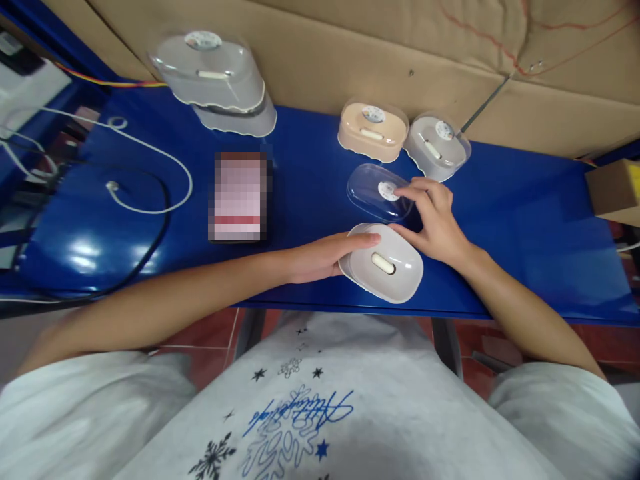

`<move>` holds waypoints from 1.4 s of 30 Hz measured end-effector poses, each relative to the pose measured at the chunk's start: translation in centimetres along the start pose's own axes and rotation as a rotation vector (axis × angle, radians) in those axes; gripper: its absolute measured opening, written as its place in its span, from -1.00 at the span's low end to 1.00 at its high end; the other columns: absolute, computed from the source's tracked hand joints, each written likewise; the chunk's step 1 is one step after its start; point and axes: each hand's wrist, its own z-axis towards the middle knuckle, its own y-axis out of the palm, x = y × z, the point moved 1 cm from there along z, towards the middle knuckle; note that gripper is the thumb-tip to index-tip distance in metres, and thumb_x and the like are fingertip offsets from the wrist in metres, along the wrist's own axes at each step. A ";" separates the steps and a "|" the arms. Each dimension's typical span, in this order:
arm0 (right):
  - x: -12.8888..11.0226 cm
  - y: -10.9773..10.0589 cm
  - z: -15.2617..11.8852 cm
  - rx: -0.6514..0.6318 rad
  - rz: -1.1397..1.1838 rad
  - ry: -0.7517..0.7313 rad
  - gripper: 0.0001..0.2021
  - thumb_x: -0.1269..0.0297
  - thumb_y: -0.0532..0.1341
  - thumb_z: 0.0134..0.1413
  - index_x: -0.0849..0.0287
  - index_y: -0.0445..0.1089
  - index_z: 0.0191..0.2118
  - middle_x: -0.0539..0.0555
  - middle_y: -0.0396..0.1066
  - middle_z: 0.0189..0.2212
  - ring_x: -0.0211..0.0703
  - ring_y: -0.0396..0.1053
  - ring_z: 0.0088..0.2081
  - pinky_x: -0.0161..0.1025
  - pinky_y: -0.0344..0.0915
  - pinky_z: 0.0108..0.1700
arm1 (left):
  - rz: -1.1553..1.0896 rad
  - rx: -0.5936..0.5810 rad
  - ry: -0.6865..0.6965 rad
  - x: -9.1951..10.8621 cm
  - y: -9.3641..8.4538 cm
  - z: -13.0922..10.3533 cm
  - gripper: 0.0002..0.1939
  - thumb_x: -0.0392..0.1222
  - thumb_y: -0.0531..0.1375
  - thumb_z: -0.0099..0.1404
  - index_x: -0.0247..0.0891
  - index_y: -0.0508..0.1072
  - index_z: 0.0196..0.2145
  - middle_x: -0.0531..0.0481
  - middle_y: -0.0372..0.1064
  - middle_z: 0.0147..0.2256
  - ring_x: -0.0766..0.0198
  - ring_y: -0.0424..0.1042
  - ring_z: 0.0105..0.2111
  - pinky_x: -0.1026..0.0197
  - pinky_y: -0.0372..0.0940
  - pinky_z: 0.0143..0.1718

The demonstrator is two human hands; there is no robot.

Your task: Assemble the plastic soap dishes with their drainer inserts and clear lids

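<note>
My left hand (pixel 333 257) is closed round a grey oval plastic box (pixel 404 270), its thumb lying over the top near a cream oblong piece (pixel 383 263). Just beyond the box, a clear oval lid (pixel 367 190) with a round white sticker rests on or just above the table; I cannot tell which. Fingertips of my right hand (pixel 434 213) touch the lid at its sticker, while the thumb reaches toward the box's far edge. Behind them stand a peach box (pixel 373 137) and another grey box (pixel 435 152), both under clear lids.
Large grey lidded boxes (pixel 235 120) are stacked at the back left of the blue table (pixel 525 227). A blurred-out phone-like object (pixel 240 197) lies left of centre. A white cable (pixel 170 210) and a black one curl at left; a cardboard box (pixel 613 193) stands far right.
</note>
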 end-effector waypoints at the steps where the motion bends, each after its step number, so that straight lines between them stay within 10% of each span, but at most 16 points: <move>1: -0.2 0.0 -0.2 0.014 0.000 0.004 -0.27 -0.29 0.29 0.38 -0.06 0.28 0.49 0.30 0.29 0.48 0.46 0.20 0.53 0.46 0.13 0.51 | -0.010 0.002 0.005 0.1 0.0 0.0 -0.39 0.30 0.48 0.32 -0.18 0.64 0.11 -0.15 0.69 0.03 0.03 0.65 0.02 0.15 0.52 -0.02; 6: -0.2 0.3 -0.2 -0.009 0.093 0.044 -0.34 -0.25 0.24 0.44 -0.07 0.35 0.47 0.25 0.29 0.52 0.40 0.23 0.55 0.43 0.25 0.51 | -0.058 0.083 0.022 0.6 0.2 -0.4 -0.47 0.30 0.38 0.44 -0.15 0.63 0.10 -0.14 0.69 0.04 0.03 0.67 0.01 0.11 0.60 -0.06; 12: -0.4 -0.7 -0.2 0.288 0.346 0.080 -0.47 -0.16 0.18 0.51 -0.16 0.35 0.44 0.14 0.51 0.35 0.27 0.50 0.36 0.32 0.45 0.41 | -0.138 0.240 0.122 1.8 0.2 -0.4 -0.36 0.42 0.12 0.58 -0.15 0.59 0.20 -0.21 0.67 0.13 -0.14 0.66 0.13 -0.06 0.66 -0.04; 21: -3.4 -0.8 -0.8 0.099 0.251 -0.340 -0.18 -0.03 0.41 0.36 -0.29 0.11 0.60 0.15 0.35 0.46 0.43 0.35 0.48 0.48 0.39 0.45 | -0.180 0.300 0.180 2.5 0.1 -0.3 -0.26 0.48 0.02 0.58 -0.12 0.64 0.24 -0.13 0.73 0.00 -0.23 0.65 0.16 -0.06 0.65 0.00; 42: -3.6 -0.8 -1.0 0.048 0.188 -0.323 -0.17 0.03 0.46 0.32 -0.32 0.11 0.57 0.12 0.24 0.55 0.45 0.24 0.54 0.60 0.31 0.48 | -0.096 0.164 0.275 2.0 0.2 -0.3 -0.34 0.46 0.18 0.51 -0.13 0.66 0.15 -0.14 0.67 0.15 -0.26 0.54 0.30 -0.13 0.55 0.19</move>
